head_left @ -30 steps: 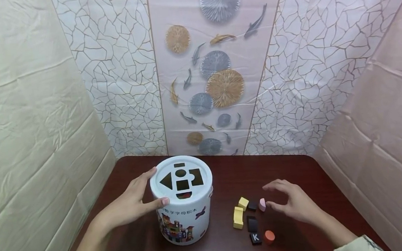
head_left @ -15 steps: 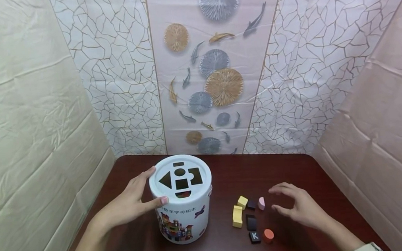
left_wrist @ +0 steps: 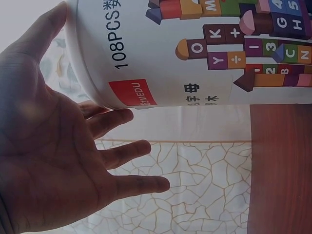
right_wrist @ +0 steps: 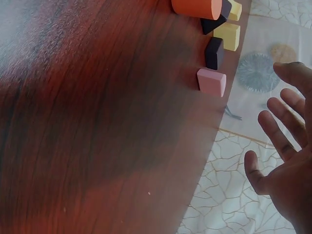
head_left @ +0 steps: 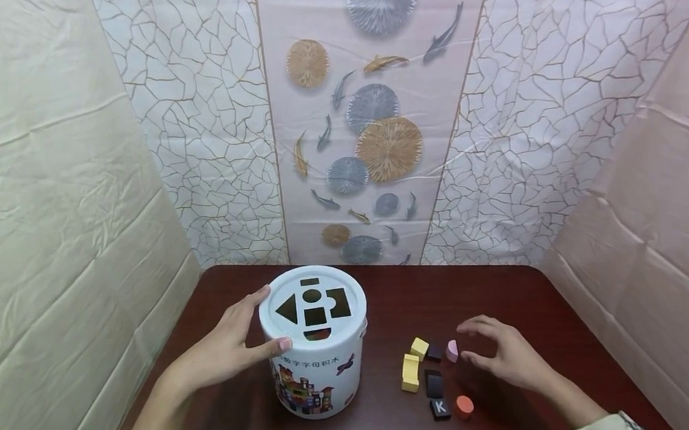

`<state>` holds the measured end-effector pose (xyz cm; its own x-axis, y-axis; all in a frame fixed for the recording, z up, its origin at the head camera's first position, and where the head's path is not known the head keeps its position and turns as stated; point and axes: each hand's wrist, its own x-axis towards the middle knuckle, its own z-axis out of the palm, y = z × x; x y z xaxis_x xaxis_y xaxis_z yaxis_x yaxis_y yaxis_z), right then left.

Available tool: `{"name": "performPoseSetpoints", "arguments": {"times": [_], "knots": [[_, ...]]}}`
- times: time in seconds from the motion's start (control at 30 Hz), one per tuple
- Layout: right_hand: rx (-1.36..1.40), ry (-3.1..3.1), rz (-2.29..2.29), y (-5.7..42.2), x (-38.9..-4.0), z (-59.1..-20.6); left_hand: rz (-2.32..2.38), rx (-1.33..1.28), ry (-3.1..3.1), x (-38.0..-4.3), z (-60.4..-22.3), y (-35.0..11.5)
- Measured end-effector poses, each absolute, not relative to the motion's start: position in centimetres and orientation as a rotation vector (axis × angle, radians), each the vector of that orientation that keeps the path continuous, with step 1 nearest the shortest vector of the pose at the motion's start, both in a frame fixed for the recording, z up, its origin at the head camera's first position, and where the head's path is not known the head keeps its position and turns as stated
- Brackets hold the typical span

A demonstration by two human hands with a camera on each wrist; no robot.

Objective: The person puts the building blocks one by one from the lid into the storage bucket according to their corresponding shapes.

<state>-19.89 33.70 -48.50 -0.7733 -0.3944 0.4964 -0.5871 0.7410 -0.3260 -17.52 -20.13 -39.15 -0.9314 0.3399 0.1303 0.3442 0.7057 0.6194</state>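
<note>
A white lidded bucket (head_left: 328, 375) stands upright, with cut-out shapes in its lid and blocks printed on its side. My left hand (head_left: 221, 349) rests on the lid's left rim with thumb and index finger spread; in the left wrist view the other fingers extend beside the bucket. On the right, my right hand (head_left: 507, 354) hovers with parted fingers, nearest a pink block (head_left: 451, 351) but apart from it in the right wrist view. Beside that block lie a small black block (head_left: 433, 352), a yellow cube (head_left: 419, 349) and a notched yellow block (head_left: 410, 373).
Closer to me are a dark block (head_left: 434, 383), a black block marked K (head_left: 440, 409) and an orange cylinder (head_left: 464, 407). The dark red table (head_left: 480, 292) extends behind the blocks, with patterned cloth (head_left: 533, 123) around its sides and back.
My right hand drew back rightward from the pink block, then came slightly left toward it again. The left hand stays on the bucket. The head view has shifted a little.
</note>
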Motion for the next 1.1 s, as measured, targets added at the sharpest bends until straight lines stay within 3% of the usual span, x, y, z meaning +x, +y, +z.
{"name": "performPoseSetpoints", "arguments": {"times": [1.1], "knots": [[0.605,-2.797,0.711,33.4,-23.1,-52.3,-1.079,-0.576,-2.883,-17.6,-39.4,-20.3]]}}
